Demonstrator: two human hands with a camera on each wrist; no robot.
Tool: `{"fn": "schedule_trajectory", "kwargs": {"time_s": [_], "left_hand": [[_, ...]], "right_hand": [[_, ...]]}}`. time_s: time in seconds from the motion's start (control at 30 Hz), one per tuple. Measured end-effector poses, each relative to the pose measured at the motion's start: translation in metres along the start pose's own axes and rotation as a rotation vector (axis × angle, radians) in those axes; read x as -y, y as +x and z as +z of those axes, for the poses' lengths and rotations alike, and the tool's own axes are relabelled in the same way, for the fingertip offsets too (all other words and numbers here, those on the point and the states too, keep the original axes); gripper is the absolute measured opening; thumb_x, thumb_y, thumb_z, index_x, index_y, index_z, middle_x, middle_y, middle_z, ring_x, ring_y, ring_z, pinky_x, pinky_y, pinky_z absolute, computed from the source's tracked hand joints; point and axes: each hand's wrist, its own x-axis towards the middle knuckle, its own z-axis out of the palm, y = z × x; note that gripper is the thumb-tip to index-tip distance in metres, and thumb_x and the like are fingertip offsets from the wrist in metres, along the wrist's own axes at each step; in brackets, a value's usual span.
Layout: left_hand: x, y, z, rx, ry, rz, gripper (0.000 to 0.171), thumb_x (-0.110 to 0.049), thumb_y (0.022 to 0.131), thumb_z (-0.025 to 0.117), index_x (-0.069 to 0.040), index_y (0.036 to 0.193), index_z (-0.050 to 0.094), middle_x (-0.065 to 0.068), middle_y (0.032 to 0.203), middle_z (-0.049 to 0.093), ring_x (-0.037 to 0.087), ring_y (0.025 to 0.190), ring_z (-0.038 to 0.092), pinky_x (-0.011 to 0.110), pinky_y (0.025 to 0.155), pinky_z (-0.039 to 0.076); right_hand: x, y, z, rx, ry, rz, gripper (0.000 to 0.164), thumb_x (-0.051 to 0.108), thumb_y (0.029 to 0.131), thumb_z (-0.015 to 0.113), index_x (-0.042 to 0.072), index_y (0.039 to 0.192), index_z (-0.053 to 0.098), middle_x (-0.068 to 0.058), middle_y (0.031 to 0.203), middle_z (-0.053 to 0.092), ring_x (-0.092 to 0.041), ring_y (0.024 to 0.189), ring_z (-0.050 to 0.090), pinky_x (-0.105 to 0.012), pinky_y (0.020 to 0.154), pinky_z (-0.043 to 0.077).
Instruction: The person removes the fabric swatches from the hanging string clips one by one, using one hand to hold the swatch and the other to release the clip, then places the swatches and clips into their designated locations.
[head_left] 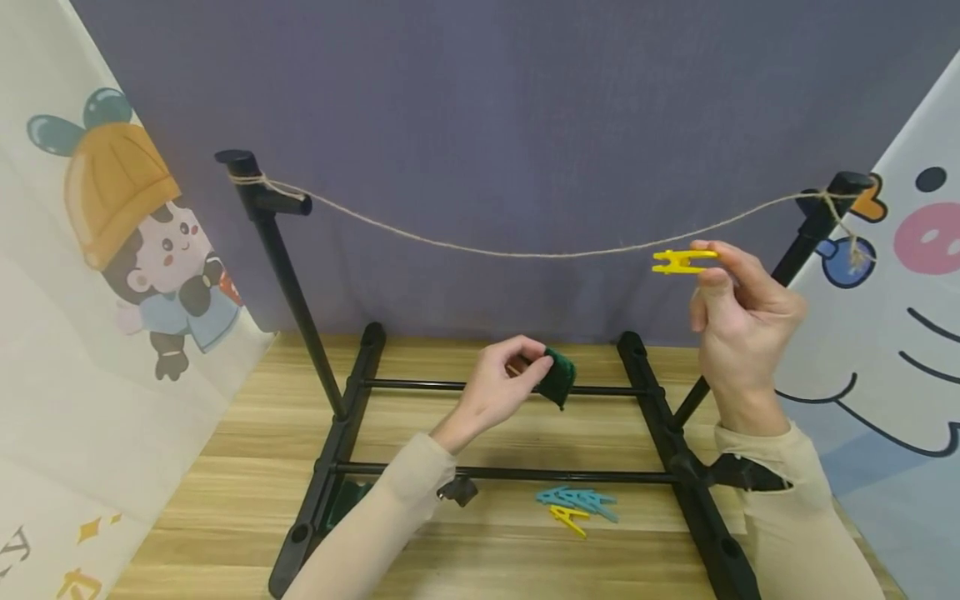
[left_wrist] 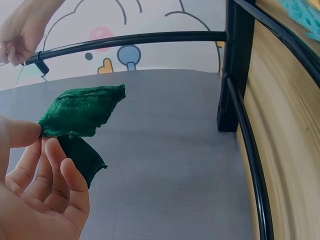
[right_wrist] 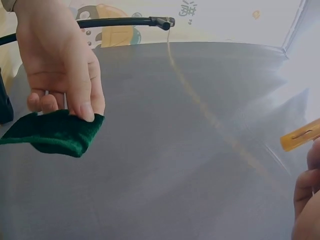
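My left hand (head_left: pixel 498 379) pinches a small dark green cloth (head_left: pixel 558 379) by one edge, above the rear crossbar of a black frame. In the left wrist view the velvety cloth (left_wrist: pixel 85 111) hangs folded from thumb and fingertips. To the right and higher, my right hand (head_left: pixel 750 333) pinches a yellow clothespin (head_left: pixel 684 260) by its handle ends, with its prongs pointing left. The clothespin lies just below a sagging twine line (head_left: pixel 525 255) in the head view; whether they touch, I cannot tell. Only part of the right hand (right_wrist: pixel 310 200) shows in the right wrist view.
The twine is tied between two black posts (head_left: pixel 288 283) of the frame, which stands on a wooden tabletop (head_left: pixel 247 467). Several blue clothespins (head_left: pixel 577 498) and a yellow one (head_left: pixel 568 518) lie before the front crossbar. Another dark green piece (head_left: pixel 347 502) lies beside my left forearm.
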Motion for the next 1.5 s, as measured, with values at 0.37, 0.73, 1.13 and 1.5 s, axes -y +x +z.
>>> {"fn": "schedule_trajectory", "kwargs": {"time_s": [0.37,0.73,1.13,1.5], "left_hand": [[0.004,-0.005,-0.006,-0.029,0.003,-0.024,0.018,-0.018,0.102,0.071,-0.006,0.114,0.077,0.013,0.100,0.075,0.011,0.079,0.063,0.024,0.064,0.055],[0.007,-0.012,-0.010,-0.140,0.123,0.004,0.014,-0.020,0.099,0.074,-0.008,0.106,0.078,0.006,0.136,0.066,0.023,0.112,0.064,0.027,0.076,0.056],[0.015,-0.018,-0.016,-0.087,0.046,0.015,0.015,-0.016,0.100,0.073,-0.007,0.111,0.078,0.009,0.103,0.080,0.014,0.088,0.071,0.028,0.075,0.059],[0.019,-0.025,-0.020,-0.066,0.046,-0.043,0.026,-0.015,0.099,0.074,-0.007,0.123,0.078,0.011,0.108,0.080,0.017,0.092,0.072,0.026,0.079,0.059]], "right_hand": [[-0.008,-0.011,-0.014,0.065,-0.136,0.038,0.046,0.016,0.087,0.085,-0.009,0.124,0.073,-0.008,0.112,0.081,-0.007,0.045,0.043,-0.015,0.046,0.034],[-0.012,-0.024,-0.023,0.068,-0.152,0.092,0.043,0.008,0.091,0.082,-0.011,0.128,0.070,-0.009,0.112,0.081,-0.007,0.045,0.045,-0.016,0.046,0.036],[-0.016,-0.043,-0.030,0.091,-0.253,0.176,0.038,0.001,0.094,0.078,-0.016,0.126,0.068,0.003,0.087,0.076,-0.008,0.047,0.045,-0.017,0.048,0.036],[-0.019,-0.062,-0.043,0.119,-0.264,0.234,0.030,-0.008,0.096,0.073,-0.014,0.125,0.071,0.002,0.098,0.077,-0.010,0.047,0.043,-0.020,0.047,0.037]]}}
